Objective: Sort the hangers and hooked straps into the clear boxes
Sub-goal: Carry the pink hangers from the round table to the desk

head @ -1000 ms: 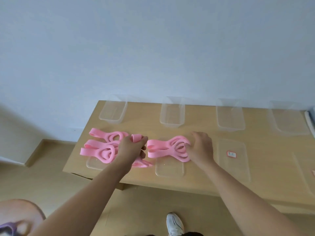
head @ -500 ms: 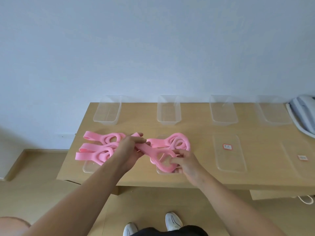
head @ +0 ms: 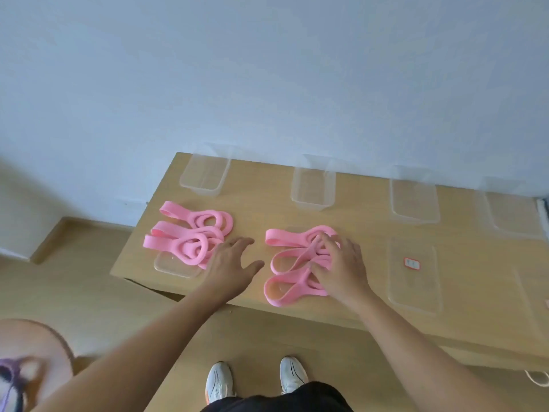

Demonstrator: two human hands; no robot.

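Far left of the table (head: 261, 209) is my first pile of pink straps (head: 190, 239). They lie flat with the looped ends bunched toward the middle, and the near edge of the pile sits on top of a flat clear tray (head: 170, 264). Just right of that is my left hand (head: 231, 263), palm down with the fingers spread wide. It has hold of nothing and sits over the bare wood between the two heaps. I can't tell if it's touching the tabletop.

Next is the second pile of pink straps (head: 292, 263), a messier tangle near the front edge. My right hand (head: 341, 263) lies flat on its right side, fingers fanned out over the loops. It looks more like resting than grabbing. I can't tell if a fingertip is hooked under anything.

Right of that hand is a clear lid with a red label (head: 413, 272). Along the back by the wall are four clear boxes (head: 205, 173) (head: 313, 185) (head: 414, 197) (head: 511, 212), none with a strap in them.
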